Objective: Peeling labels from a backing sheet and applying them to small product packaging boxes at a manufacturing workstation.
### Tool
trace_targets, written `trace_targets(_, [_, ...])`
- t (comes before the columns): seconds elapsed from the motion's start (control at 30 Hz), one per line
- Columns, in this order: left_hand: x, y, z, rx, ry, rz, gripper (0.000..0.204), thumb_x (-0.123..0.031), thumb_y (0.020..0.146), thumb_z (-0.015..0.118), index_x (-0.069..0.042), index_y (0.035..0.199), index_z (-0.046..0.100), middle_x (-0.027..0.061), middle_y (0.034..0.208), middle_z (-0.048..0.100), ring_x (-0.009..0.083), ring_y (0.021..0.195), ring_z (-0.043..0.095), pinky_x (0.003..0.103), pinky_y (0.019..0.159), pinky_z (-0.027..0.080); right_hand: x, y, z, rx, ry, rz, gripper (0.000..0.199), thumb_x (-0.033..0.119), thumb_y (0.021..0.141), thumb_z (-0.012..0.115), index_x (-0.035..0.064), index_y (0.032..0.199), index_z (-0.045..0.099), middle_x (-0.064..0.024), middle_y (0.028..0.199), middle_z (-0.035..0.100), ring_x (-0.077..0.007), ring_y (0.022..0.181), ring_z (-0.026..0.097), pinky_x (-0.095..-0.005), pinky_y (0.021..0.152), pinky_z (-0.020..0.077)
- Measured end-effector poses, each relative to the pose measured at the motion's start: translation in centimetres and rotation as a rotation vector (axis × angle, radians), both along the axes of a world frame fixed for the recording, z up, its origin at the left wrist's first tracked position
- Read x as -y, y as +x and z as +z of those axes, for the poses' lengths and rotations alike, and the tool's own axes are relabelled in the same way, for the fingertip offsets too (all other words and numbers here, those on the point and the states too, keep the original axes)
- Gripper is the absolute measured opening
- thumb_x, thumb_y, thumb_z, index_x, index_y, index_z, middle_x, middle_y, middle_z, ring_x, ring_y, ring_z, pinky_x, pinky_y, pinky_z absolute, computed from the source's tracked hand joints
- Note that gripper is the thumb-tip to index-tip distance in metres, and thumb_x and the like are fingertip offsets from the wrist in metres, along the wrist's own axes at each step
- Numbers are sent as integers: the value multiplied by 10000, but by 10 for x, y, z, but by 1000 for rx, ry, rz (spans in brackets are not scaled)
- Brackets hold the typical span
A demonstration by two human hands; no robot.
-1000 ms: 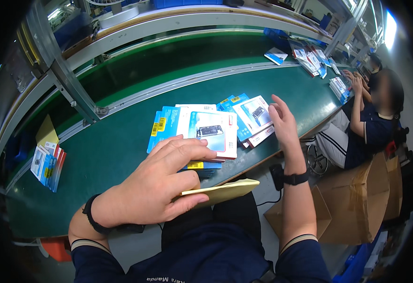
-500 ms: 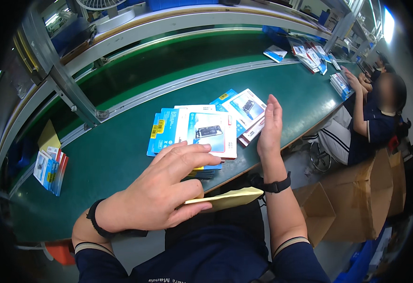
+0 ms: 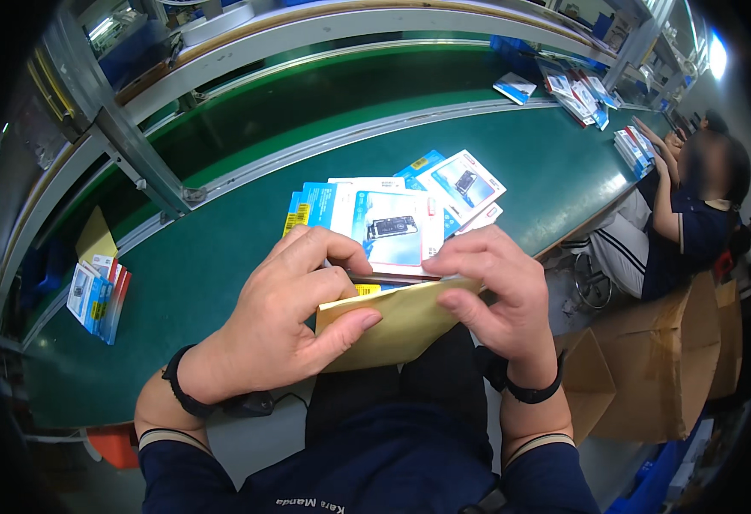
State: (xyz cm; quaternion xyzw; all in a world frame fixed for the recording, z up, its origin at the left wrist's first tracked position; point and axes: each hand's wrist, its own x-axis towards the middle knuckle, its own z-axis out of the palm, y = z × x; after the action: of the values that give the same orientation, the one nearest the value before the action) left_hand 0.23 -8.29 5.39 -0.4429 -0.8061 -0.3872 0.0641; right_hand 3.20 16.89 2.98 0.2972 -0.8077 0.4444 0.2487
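Observation:
My left hand pinches the left end of a flat yellow paper piece that looks like an envelope, its thumb on the near side. My right hand holds the paper's right end, thumb in front and fingers curled behind. Just beyond the paper is a stack of flat white-and-blue boxes, with a phone-part picture on the top box. My fingertips on both sides come close to that box's front edge; whether they touch it I cannot tell. More such boxes lie fanned out to the stack's right.
On the left of the green table stand several small boxes by another yellow paper piece. A heap of boxes lies at the far right. A co-worker sits at the right, near large cardboard boxes.
My right hand has come in from the right and taken the paper's right end. The paper has tilted so its broad face shows. The view has shifted slightly.

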Motion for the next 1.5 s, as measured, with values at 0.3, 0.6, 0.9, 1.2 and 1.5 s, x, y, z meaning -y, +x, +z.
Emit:
trace_targets(0.3, [3, 3, 6, 402, 84, 3, 213, -186, 892, 686, 17, 847, 636, 84, 800, 629, 177, 711, 584, 295, 665, 452, 14, 4, 3, 48, 10, -57, 303, 68, 701, 802, 74, 995, 729, -63, 923, 665, -242, 845, 625, -340, 716, 501])
trace_targets(0.6, [0, 6, -4, 348, 110, 8, 267, -224, 956, 628, 15, 835, 612, 103, 732, 586, 213, 625, 554, 320, 582, 428, 43, 4, 6, -313, 206, -191, 311, 83, 669, 770, 115, 976, 730, -3, 893, 621, -193, 792, 566, -340, 720, 407])
trace_targets(0.9, [2, 6, -2, 322, 92, -32, 301, -233, 988, 576, 12, 814, 594, 109, 709, 550, 243, 619, 533, 340, 582, 423, 38, 7, 9, -227, 27, -80, 227, 21, 667, 777, 91, 870, 704, -9, 827, 627, -192, 759, 582, -334, 701, 419])
trace_targets(1.2, [-2, 5, -1, -61, 6, -36, 194, -134, 854, 697, -19, 744, 588, 114, 1008, 622, 295, 917, 578, 404, 822, 452, -3, -21, 4, 375, -504, -34, 91, 16, 887, 681, -41, 955, 657, -69, 882, 685, -108, 789, 622, -251, 728, 503])
trace_targets(1.5, [-7, 5, -9, -136, -149, -68, 202, -161, 779, 756, 0, 800, 634, 154, 1216, 564, 333, 1172, 536, 480, 1008, 379, -4, -22, -11, 684, -606, -19, 222, 27, 890, 681, -39, 1088, 606, -60, 859, 664, -88, 772, 627, -230, 700, 537])
